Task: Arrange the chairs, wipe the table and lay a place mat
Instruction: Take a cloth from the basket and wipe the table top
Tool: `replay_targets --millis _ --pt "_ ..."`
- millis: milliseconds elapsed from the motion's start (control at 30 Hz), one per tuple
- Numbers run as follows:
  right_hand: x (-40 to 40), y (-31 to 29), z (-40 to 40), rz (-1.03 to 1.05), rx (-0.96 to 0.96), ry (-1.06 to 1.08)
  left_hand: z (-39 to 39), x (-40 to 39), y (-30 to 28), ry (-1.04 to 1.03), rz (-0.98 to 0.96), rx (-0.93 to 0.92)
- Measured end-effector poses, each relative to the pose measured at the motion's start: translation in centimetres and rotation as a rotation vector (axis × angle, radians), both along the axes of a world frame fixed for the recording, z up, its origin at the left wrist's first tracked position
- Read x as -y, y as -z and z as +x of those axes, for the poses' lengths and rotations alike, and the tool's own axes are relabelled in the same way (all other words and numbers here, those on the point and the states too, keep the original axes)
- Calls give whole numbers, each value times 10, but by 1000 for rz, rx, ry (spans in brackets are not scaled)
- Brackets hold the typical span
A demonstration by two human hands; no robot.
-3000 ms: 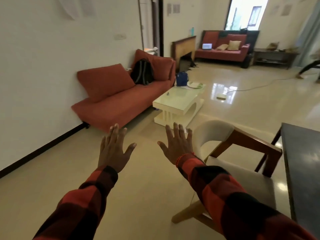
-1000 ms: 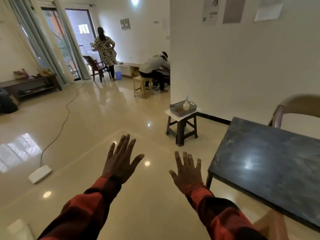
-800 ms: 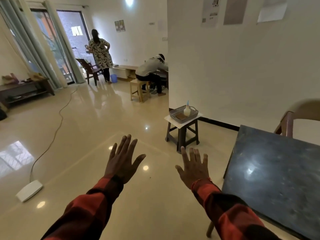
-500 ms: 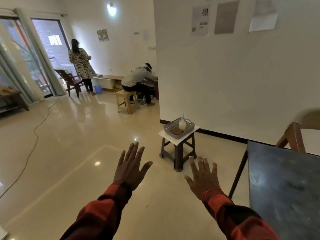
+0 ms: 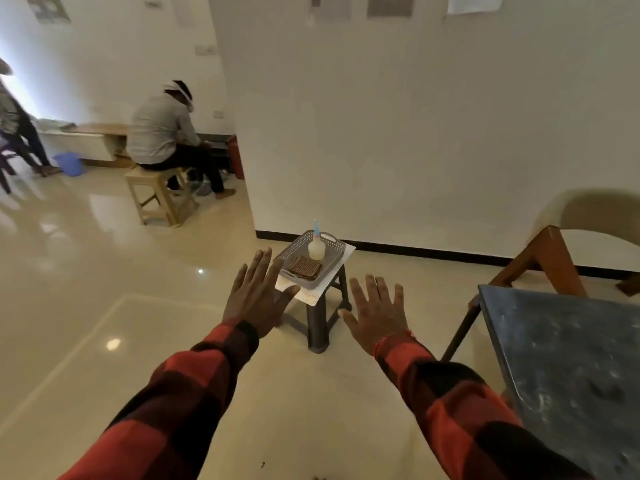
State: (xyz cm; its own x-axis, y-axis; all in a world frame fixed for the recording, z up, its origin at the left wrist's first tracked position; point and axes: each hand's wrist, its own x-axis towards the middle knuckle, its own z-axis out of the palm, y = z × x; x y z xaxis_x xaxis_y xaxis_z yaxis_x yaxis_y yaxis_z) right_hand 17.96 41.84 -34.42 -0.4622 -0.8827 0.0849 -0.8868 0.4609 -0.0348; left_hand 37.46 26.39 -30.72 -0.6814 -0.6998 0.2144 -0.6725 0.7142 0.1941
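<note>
Red-sleeved, 2 hands, left (image 5: pixel 254 299) and right (image 5: pixel 377 311), spread empty before 1 stool (image 5: pixel 320 317), 1 basket (image 5: pixel 294 252).

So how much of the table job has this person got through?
Nothing looks finished. The dark table is bare, with no place mat on it. Both the left hand and right hand are open and empty, held toward a small stool carrying a basket with a bottle and folded cloth. Wiping, mat and chair remain.
</note>
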Motion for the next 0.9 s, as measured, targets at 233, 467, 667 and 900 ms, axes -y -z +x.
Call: replay_targets --millis 233,467,667,900 --pt "140 29 -81 31 64 47 -87 135 27 62 33 17" --pt "254 38 -142 46 151 29 -159 255 40 117 130 49" --pt "332 53 -181 43 228 24 -220 348 69 206 266 51" --pt "420 107 -217 95 294 186 -287 451 126 365 390 134"
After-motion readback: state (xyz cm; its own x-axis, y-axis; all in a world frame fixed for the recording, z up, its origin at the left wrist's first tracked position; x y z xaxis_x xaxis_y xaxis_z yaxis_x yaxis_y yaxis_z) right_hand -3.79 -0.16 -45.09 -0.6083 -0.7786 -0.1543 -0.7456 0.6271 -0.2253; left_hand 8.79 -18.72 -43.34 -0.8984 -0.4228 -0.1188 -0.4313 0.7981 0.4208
